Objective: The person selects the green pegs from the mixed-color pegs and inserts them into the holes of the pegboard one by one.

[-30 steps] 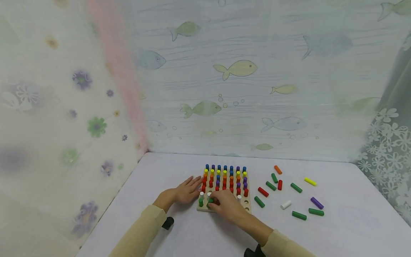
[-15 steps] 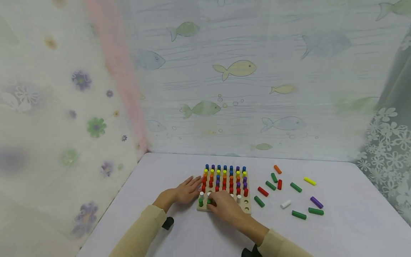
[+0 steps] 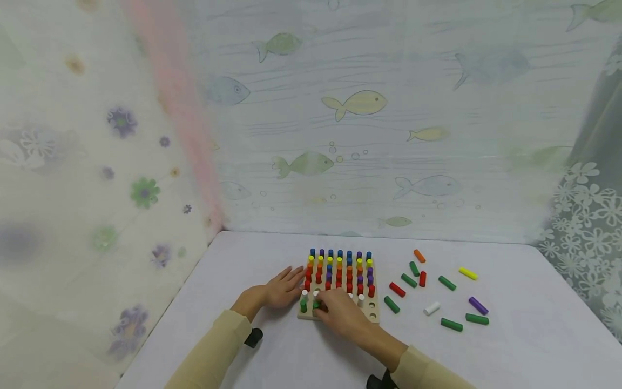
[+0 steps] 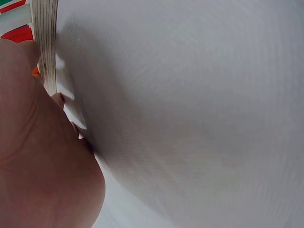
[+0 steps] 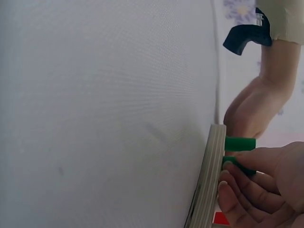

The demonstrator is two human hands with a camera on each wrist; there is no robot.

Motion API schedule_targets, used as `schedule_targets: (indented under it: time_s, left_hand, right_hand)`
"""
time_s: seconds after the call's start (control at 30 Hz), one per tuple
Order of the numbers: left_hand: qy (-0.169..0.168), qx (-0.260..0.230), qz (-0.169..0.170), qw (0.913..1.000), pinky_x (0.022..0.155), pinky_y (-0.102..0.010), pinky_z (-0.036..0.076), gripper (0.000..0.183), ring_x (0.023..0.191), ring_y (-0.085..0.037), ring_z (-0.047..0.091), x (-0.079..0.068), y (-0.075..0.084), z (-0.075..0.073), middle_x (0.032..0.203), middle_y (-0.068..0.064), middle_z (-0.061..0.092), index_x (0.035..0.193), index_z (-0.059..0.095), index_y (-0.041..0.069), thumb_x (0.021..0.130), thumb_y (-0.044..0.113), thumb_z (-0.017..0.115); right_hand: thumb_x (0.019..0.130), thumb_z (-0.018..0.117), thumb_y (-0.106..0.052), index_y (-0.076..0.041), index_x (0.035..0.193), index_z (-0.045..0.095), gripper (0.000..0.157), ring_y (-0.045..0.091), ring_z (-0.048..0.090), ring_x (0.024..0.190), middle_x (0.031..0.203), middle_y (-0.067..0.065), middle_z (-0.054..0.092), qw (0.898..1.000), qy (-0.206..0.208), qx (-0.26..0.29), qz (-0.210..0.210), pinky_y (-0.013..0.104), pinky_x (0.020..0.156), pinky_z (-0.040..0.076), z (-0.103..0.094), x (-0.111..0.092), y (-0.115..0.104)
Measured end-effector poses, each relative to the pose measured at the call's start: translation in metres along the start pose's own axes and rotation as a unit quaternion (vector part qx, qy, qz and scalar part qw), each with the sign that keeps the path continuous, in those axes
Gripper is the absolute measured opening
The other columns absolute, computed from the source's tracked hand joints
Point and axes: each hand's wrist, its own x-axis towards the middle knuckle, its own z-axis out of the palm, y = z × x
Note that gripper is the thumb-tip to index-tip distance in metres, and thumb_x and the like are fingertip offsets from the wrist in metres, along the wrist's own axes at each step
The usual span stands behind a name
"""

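A wooden pegboard [image 3: 305,317] lies on the table, with rows of coloured pegs standing in it. At its near-left part my right hand [image 3: 342,313] pinches a green peg [image 3: 316,305] between thumb and fingers. The right wrist view shows this peg [image 5: 247,170] upright, its base at the board's surface, beside another standing green peg [image 5: 241,144]. Behind the held peg is a row of white pegs [image 3: 304,295], partly covered by my right hand. My left hand [image 3: 282,289] rests with fingers extended along the board's left side, thumb at its edge in the left wrist view.
To the right of the board lie several loose pegs: green [image 3: 452,324], red [image 3: 397,289], white [image 3: 431,308], purple [image 3: 478,306], yellow [image 3: 468,273] and orange [image 3: 419,256]. Bare holes [image 3: 372,314] show at the board's near-right corner. A patterned curtain [image 3: 364,162] hangs behind the table.
My right hand has shifted slightly left, and the green peg it pinches stands straighter at the front row. The left hand has stayed in place.
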Motion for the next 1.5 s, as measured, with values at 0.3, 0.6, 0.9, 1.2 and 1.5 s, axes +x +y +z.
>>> schedule_targets:
  time_s: [0.3, 0.6, 0.9, 1.2, 1.5]
  left_hand:
    - [0.003, 0.002, 0.006, 1.0000, 0.127, -0.053, 0.013, 0.062, 0.158, -0.034, 0.007, -0.002, -0.001, -0.001, 0.172, -0.006, 0.015, 0.165, 0.018, 0.013, 0.111, 0.038, 0.037]
    - [0.013, -0.002, 0.013, 0.9998, 0.127, -0.054, 0.009, 0.064, 0.158, -0.034, 0.002, 0.008, -0.017, 0.011, 0.172, -0.007, 0.012, 0.166, 0.014, 0.014, 0.111, 0.039, 0.034]
    - [0.007, -0.004, 0.017, 0.9998, 0.126, -0.055, 0.008, 0.064, 0.158, -0.036, 0.001, 0.003, -0.010, 0.005, 0.173, -0.008, 0.010, 0.166, 0.012, 0.013, 0.111, 0.038, 0.034]
    - [0.004, 0.013, 0.029, 0.9995, 0.127, -0.049, 0.010, 0.061, 0.158, -0.034, 0.006, -0.002, 0.000, 0.000, 0.171, -0.012, 0.015, 0.163, 0.018, 0.004, 0.111, 0.032, 0.034]
    - [0.002, 0.021, 0.026, 0.9994, 0.128, -0.048, 0.011, 0.061, 0.159, -0.032, 0.006, -0.001, 0.001, 0.000, 0.172, -0.009, 0.015, 0.164, 0.018, 0.007, 0.112, 0.032, 0.034]
  right_hand:
    - [0.094, 0.075, -0.010, -0.004, 0.108, 0.076, 0.016, 0.003, 0.063, 0.078, 0.093, -0.001, 0.075, 1.000, -0.004, 0.015, -0.016, 0.021, 0.076, 0.058, -0.013, -0.010, -0.001]
    - [0.094, 0.075, -0.015, -0.009, 0.109, 0.075, 0.016, 0.002, 0.056, 0.077, 0.089, -0.011, 0.069, 0.999, -0.005, -0.003, -0.038, 0.019, 0.071, 0.053, -0.034, -0.026, 0.005]
    - [0.093, 0.075, -0.015, -0.010, 0.109, 0.073, 0.017, 0.010, 0.061, 0.086, 0.095, -0.007, 0.069, 0.998, 0.032, -0.031, -0.039, 0.024, 0.072, 0.055, -0.060, -0.045, 0.017]
    - [0.093, 0.076, -0.015, -0.013, 0.109, 0.072, 0.016, 0.013, 0.062, 0.088, 0.093, -0.012, 0.066, 0.996, 0.062, -0.053, -0.020, 0.030, 0.075, 0.056, -0.088, -0.061, 0.041]
    - [0.093, 0.076, -0.014, -0.006, 0.115, 0.070, 0.024, 0.019, 0.064, 0.092, 0.103, 0.000, 0.071, 0.995, 0.084, -0.053, -0.001, 0.041, 0.080, 0.060, -0.113, -0.076, 0.058]
